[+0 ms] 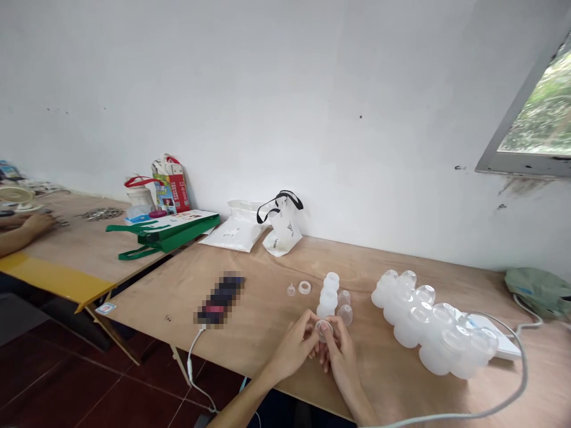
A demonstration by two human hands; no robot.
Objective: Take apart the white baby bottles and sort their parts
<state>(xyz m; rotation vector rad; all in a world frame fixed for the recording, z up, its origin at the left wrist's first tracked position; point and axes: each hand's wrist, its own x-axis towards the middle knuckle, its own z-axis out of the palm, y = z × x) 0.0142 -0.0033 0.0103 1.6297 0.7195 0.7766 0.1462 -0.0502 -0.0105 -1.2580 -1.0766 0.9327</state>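
While the left hand (289, 352) and the right hand (343, 356) were held close together over the near part of a wooden table (263, 315), a small clear round piece (323, 329) was pinched between them. It was gripped at one side by the thumb and first finger of the left hand, and at the other side by those of the right hand, whose thumb was laid on it. How the other fingers were set, curled below, could not be fully told.

Just past the hands, a short row of cloudy white bottles (329, 296) was lined up. Two clear domed caps (345, 315) were set to the right of the row. To its left, a white ring (304, 288) was laid down, with a small clear teat (291, 290) beside it.

Farther left, a dark flat thing (220, 300), blurred into squares, was joined to a white cord (190, 356). On the right side, a big bunch of cloudy bottles (407, 333) with clear tops (426, 293) was packed tightly, near a white box (493, 336).

By the wall (250, 119), a white plastic packet (236, 232) and a white bag with black handles (284, 232) were placed. On the next table (89, 238), a green bag (182, 235) was laid on its side, and another person's hand (39, 226) was rested.
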